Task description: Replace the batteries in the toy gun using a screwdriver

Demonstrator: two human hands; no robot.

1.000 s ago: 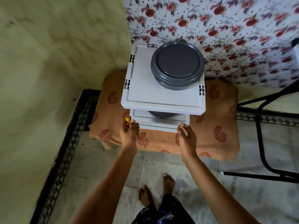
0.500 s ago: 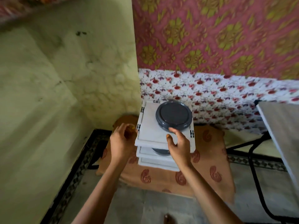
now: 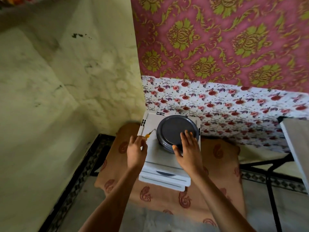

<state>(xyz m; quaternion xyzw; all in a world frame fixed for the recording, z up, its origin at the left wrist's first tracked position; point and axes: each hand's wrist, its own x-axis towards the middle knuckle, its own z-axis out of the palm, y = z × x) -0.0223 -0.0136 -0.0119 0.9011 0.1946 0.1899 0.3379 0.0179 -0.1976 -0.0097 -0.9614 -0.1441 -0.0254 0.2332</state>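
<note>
My left hand [image 3: 136, 150] grips a small screwdriver [image 3: 149, 134] with a yellow handle; its metal tip points up and right over the white rack's top. My right hand [image 3: 187, 145] lies on the lid of a round dark grey container [image 3: 173, 129], fingers spread and thumb against its front rim. The container stands on top of a white plastic tiered rack [image 3: 153, 148]. No toy gun and no batteries are in view.
The rack stands on a low seat under an orange paisley cloth [image 3: 217, 186], in a corner between a yellow-green wall and floral fabrics. A white table edge [image 3: 296, 148] with black metal legs [image 3: 270, 190] is at the right. Stone floor lies below.
My right hand has moved from the rack's front edge up onto the grey container's lid. My left hand rose with the screwdriver to the rack's top left. The camera tilted up.
</note>
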